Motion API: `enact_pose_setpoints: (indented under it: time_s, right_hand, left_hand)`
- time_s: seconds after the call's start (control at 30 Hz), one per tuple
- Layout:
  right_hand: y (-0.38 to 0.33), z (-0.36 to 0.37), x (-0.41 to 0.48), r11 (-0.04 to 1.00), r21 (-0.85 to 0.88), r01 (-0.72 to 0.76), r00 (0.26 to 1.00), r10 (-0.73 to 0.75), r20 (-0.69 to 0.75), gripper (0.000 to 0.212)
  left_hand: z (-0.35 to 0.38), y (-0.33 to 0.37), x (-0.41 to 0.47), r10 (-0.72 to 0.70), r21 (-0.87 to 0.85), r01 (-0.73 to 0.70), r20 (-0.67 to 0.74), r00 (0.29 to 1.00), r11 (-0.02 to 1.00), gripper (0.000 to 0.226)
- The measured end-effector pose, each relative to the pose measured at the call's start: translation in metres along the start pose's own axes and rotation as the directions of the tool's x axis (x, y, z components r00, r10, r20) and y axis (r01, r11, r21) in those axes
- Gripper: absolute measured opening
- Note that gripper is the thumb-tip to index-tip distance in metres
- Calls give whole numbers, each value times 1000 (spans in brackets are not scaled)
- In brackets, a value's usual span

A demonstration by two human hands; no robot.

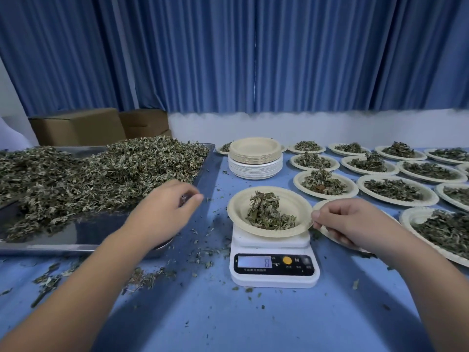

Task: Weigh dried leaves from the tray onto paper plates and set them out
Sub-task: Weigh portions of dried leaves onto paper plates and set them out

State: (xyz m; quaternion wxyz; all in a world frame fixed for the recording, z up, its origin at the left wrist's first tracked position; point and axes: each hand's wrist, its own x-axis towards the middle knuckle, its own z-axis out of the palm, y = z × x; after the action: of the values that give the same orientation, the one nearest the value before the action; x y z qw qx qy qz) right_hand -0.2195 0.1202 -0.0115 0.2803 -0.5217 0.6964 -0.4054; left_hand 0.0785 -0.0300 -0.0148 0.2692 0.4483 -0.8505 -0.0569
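A metal tray (63, 248) at the left holds a big heap of dried leaves (101, 174). My left hand (162, 214) hovers over the tray's right end, fingers curled, with a small dark bit of leaf between thumb and fingers. A white digital scale (274, 278) stands in the middle. On it sits a paper plate (289, 199) with a small mound of leaves (266, 212). My right hand (350, 222) pinches this plate's right rim between thumb and forefinger. The scale's display (254, 261) is lit but blurred.
A stack of empty paper plates (255, 161) stands behind the scale. Several filled plates (396, 190) lie in rows across the right side, one partly under my right hand. Leaf crumbs (142, 278) litter the blue tabletop. Cardboard boxes (78, 128) and a blue curtain stand behind.
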Motion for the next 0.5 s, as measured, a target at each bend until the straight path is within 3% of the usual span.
enact_pose_setpoints:
  time_s: [0.13, 0.27, 0.5]
  right_hand:
    - [-1, 3, -1, 999, -34, -9, 1000, 9, -1, 30]
    - [-2, 6, -1, 999, -32, -17, 1000, 17, -4, 30]
    - [1, 6, 1, 998, -54, -16, 1000, 15, -16, 30]
  left_hand:
    - [-2, -28, -22, -217, 35, 214, 223, 950, 976, 81]
    - [-4, -27, -25, -303, 119, 279, 417, 857, 953, 101]
    - [-4, -21, -33, -313, 239, 242, 330, 891, 940, 91]
